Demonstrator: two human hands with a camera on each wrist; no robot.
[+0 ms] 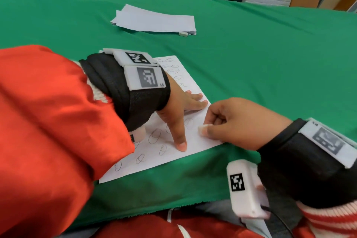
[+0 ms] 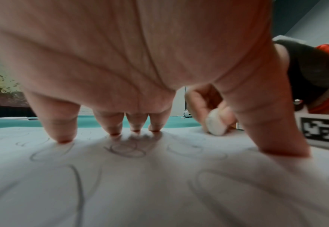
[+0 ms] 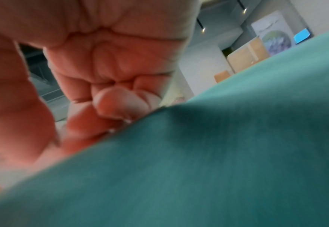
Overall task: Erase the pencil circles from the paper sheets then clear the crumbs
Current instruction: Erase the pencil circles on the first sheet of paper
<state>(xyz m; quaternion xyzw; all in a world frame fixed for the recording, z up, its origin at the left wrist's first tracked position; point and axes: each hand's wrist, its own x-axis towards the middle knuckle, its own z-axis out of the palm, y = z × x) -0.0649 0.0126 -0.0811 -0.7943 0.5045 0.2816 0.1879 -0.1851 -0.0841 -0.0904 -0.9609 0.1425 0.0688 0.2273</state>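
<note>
A white paper sheet (image 1: pixel 195 142) with several pencil circles (image 1: pixel 154 136) lies near the table's front edge. My left hand (image 1: pixel 183 110) is spread flat on it, fingertips (image 2: pixel 63 138) and thumb pressing the sheet (image 2: pixel 159 192) down. My right hand (image 1: pixel 229 121) is at the sheet's right edge, fingers curled round a small white eraser (image 1: pixel 202 127). The eraser (image 2: pixel 216 125) touches the paper beside my left thumb. In the right wrist view my right hand (image 3: pixel 105 98) shows as a curled fist; the eraser is hidden there.
A green cloth (image 1: pixel 260 54) covers the table. Farther back lies a stack of white sheets (image 1: pixel 154 20) with a second white eraser (image 1: pixel 183 34) at its near right corner. Chairs stand beyond the table's far edge.
</note>
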